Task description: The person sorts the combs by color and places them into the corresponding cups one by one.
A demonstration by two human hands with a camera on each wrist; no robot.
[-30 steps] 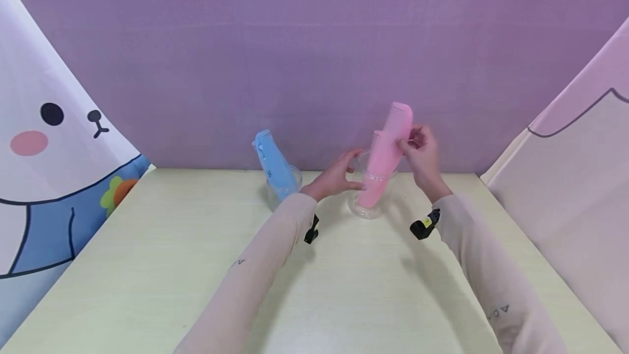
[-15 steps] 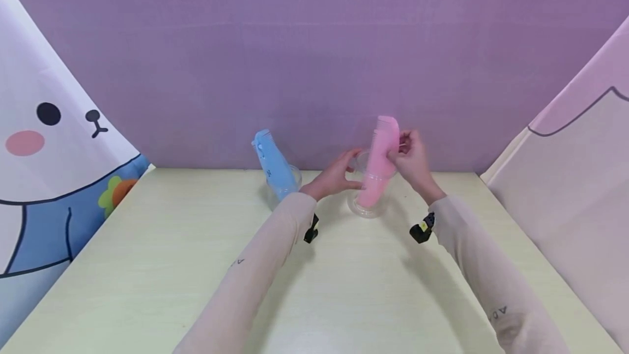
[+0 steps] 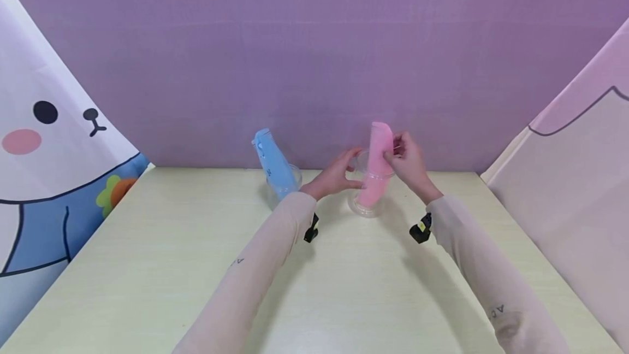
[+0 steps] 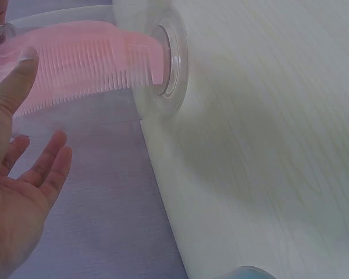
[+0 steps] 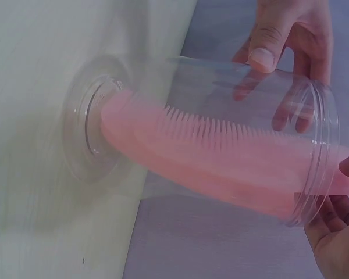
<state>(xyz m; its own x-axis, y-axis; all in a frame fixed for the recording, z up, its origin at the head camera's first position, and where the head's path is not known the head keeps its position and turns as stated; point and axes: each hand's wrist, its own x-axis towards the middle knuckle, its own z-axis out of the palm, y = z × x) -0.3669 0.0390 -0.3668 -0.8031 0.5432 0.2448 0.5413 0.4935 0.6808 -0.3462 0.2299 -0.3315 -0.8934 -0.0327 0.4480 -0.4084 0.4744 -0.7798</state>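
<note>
My left hand (image 3: 334, 176) holds the side of a clear plastic cup (image 3: 364, 212), its thumb on the near wall and its fingers reaching around behind. The cup stands upright on a round foot. Pink combs (image 3: 380, 149) lean inside it, two overlapping, their tops rising above the rim. In the left wrist view the teeth of the combs (image 4: 75, 64) show through the wall. My right hand (image 3: 411, 167) pinches a pink comb just above the rim between thumb and fingers. In the right wrist view the ends of the combs (image 5: 119, 116) reach down to the cup's foot.
Left of the left hand, a second clear cup (image 3: 297, 175) holds blue combs (image 3: 276, 163) tilted to the left. Both cups stand near the back edge of the pale table (image 3: 206, 245). A purple cloth wall (image 3: 314, 59) rises behind, with printed cloths at both sides.
My right hand has come down and left, lowering the pink comb deeper into the cup until it lines up with the other. The left hand has stayed on the cup.
</note>
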